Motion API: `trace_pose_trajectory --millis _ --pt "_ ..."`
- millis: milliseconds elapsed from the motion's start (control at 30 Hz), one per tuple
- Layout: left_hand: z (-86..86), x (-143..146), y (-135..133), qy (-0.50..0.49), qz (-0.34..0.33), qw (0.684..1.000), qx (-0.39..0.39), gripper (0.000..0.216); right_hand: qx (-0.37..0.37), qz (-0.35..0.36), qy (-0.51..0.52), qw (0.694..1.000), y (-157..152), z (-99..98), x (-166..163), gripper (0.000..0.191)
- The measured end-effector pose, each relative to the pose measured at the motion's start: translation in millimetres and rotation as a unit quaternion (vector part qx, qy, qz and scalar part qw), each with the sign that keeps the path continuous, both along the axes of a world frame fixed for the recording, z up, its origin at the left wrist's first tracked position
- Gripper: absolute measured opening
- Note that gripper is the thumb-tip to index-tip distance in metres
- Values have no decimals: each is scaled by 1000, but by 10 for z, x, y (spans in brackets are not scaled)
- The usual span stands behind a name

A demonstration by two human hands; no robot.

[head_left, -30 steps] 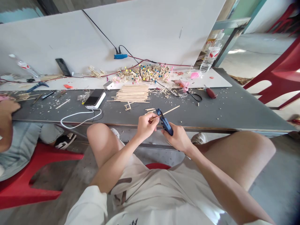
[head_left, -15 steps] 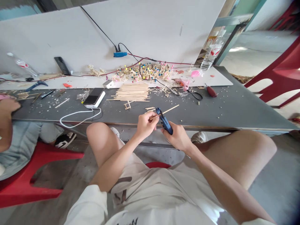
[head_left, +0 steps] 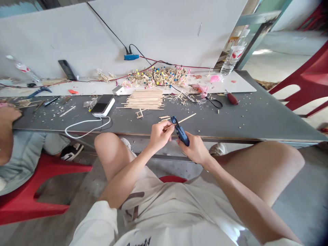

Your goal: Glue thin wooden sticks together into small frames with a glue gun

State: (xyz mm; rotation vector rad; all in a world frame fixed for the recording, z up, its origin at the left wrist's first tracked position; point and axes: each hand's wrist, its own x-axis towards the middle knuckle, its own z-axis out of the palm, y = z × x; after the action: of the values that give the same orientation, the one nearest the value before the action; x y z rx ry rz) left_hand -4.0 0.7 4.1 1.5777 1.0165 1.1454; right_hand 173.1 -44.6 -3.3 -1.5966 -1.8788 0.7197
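Left hand (head_left: 161,136): nearer the body than the flat bundle of pale wooden sticks (head_left: 143,100), in line with its right end. Forearm slants up and inward above the left thigh, back of hand mostly up. Thumb and fingertips together, pinching one thin pale wooden stick (head_left: 187,118). Stick runs from the pinch past the head of the blue hand pliers (head_left: 182,135), free end angled up and rightward, nearer the body than the bundle and right of it.

Right hand (head_left: 194,148): nearer the body than the bundle, further right than the left hand. Forearm comes in diagonally from lower right, above the right thigh. Fingers clamped round the pliers' handles; pliers tilted, head up and leftward, right at the stick beside the left fingertips. Cannot tell whether the jaws are fully closed on it.

Hands near each other, pliers head between. On the near side of the bundle: short cut pale wooden pieces (head_left: 164,118), small square wooden frame (head_left: 139,113). Left of the bundle: white box-shaped device with dark top (head_left: 104,105). Behind it: heap of short sticks with coloured ball ends (head_left: 164,78). Right of it: pink glue gun (head_left: 203,91).
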Motion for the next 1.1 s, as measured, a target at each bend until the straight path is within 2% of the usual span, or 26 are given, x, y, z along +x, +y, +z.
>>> trace_pose_trajectory --millis 167,533,1100 --pt "-41 -20 107 -13 -14 999 -26 29 2 -11 -41 999 66 5 -37 17" --pt "-73 -21 240 9 13 999 -28 28 -55 -21 -101 993 193 150 -105 15" --pt "-133 4 258 26 17 999 -12 32 -82 -28 -66 994 161 156 -75 11"
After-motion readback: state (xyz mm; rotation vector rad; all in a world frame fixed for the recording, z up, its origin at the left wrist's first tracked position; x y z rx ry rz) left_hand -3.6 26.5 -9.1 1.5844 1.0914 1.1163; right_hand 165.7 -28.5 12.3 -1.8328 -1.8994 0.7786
